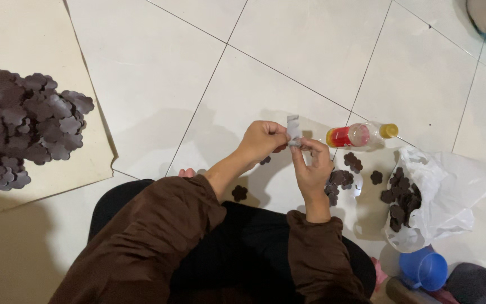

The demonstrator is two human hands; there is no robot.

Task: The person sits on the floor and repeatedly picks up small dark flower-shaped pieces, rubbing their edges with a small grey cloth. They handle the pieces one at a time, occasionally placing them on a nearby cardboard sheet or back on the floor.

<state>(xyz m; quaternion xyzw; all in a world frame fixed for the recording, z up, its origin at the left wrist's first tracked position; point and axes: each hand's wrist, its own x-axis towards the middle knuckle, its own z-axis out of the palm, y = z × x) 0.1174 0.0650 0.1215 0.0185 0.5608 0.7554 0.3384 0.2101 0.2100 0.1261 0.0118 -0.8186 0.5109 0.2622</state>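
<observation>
I see both hands raised over the floor [288, 56], meeting at frame centre. Left hand [262, 141] is curled, fingertips pinched on a small grey strip [293, 130]; right hand [314, 166] comes up from 6 o'clock and pinches the same strip from below. The strip stands roughly upright between them; I can't tell its material, too small and blurred. At 3 o'clock of the hands a bottle [361, 135] lies on its side, just beside. Loose brown flower cutouts [341, 179] lie at 4 o'clock near the right hand, one more [239, 193] at 7 o'clock. Further at 4 o'clock, a white bag [451, 197] holds more cutouts. A big pile [23, 124] sits on a board [29, 34] at 9 o'clock, well apart. Blue cup [426, 270] at 5 o'clock.
</observation>
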